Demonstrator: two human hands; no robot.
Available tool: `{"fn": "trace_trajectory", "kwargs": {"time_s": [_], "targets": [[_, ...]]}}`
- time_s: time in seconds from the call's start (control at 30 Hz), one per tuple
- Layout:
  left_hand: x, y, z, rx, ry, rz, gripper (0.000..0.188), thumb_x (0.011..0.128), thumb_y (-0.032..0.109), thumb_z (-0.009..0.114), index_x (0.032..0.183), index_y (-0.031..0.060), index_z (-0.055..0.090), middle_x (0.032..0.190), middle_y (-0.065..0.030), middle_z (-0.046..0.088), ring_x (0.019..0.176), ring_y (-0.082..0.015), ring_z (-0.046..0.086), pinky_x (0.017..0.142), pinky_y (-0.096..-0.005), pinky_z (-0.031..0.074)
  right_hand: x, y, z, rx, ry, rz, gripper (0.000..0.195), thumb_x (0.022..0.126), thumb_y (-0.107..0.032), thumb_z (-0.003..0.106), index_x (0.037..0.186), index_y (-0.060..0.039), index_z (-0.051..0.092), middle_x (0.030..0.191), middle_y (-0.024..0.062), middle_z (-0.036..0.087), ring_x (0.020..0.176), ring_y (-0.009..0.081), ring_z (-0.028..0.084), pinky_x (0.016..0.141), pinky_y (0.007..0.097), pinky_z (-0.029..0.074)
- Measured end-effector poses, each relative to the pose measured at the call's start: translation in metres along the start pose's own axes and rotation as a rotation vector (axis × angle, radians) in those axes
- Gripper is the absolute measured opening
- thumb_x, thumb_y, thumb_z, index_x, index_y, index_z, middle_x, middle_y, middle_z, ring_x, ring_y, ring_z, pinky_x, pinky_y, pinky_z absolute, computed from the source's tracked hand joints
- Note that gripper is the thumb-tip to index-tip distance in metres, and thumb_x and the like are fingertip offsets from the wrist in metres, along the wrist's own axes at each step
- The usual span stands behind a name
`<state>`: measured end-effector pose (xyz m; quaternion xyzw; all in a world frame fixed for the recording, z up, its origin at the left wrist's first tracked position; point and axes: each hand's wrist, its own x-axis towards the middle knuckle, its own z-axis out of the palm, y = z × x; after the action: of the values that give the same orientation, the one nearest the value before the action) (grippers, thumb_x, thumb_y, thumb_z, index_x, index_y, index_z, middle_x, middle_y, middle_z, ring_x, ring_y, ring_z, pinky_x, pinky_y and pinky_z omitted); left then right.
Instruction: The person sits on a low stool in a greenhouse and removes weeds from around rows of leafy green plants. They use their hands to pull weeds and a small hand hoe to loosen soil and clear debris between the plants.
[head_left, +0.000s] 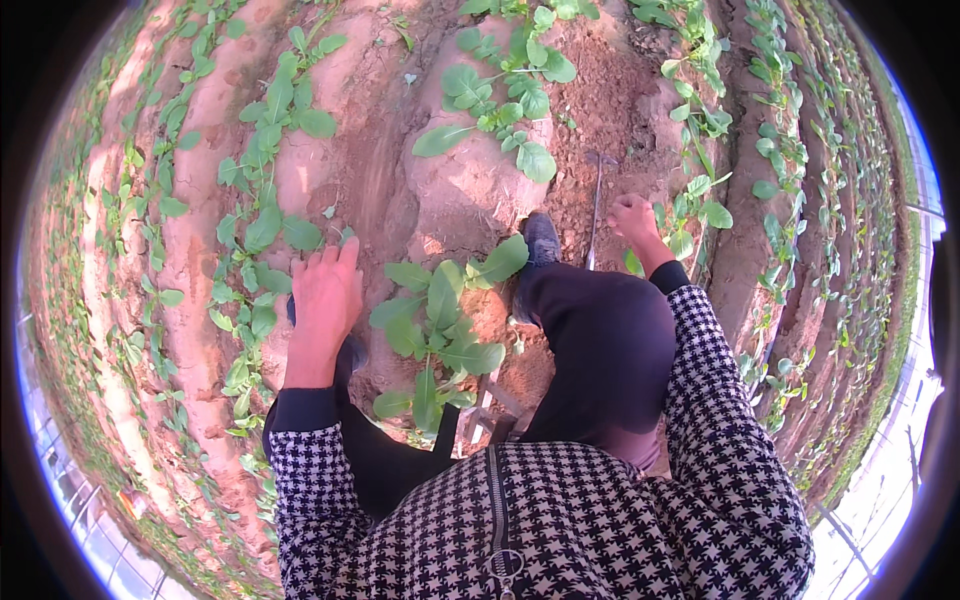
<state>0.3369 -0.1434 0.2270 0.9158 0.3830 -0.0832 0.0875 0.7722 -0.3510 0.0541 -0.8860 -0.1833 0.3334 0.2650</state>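
My left hand (326, 289) hangs over the soil beside a row of leafy green plants (262, 225), its back towards me and its fingers pointing forward. A small leaf (346, 235) shows just past its fingertips; whether the fingers touch it is hidden. My right hand (634, 219) is loosely curled beyond my right knee, near another plant row (681, 214). Its palm is turned away, so its contents cannot be seen. Just left of it, a long thin-handled hoe (597, 206) lies on the loosened soil, its near end by my knee.
Between my legs grows a large leafy plant (442, 322), with the frame of a low stool (484, 409) behind it. My right shoe (541, 238) rests on the soil. Ahead stands a leafy clump (510, 97). More planted rows (780, 150) run along both sides.
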Motion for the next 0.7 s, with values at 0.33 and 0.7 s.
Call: {"fn": "trace_trajectory", "kwargs": {"time_s": [0.33,0.7], "targets": [[-0.010,-0.011,-0.008,0.021,-0.101,-0.032,0.047,0.073,0.010,0.061,0.119,0.0067,0.050,0.098,-0.0134,0.059,0.089,-0.0316,0.056,0.078,-0.0423,0.043,-0.042,0.058,0.090,-0.637,-0.241,0.144,0.030,0.077,-0.020,0.051,0.095,0.0015,0.060,0.103,0.0245,0.060,0.101,0.0364,0.057,0.088,0.0414,0.045],[-0.010,-0.013,0.000,0.047,-0.152,-0.007,0.048,0.071,0.012,0.063,0.117,0.0055,0.050,0.093,-0.0118,0.059,0.087,-0.0289,0.056,0.080,-0.0425,0.040,-0.043,0.065,0.119,-0.647,-0.185,0.272,0.044,0.077,-0.026,0.058,0.110,-0.0010,0.044,0.103,0.0196,0.059,0.102,0.0354,0.056,0.085,0.0413,0.046]]}}
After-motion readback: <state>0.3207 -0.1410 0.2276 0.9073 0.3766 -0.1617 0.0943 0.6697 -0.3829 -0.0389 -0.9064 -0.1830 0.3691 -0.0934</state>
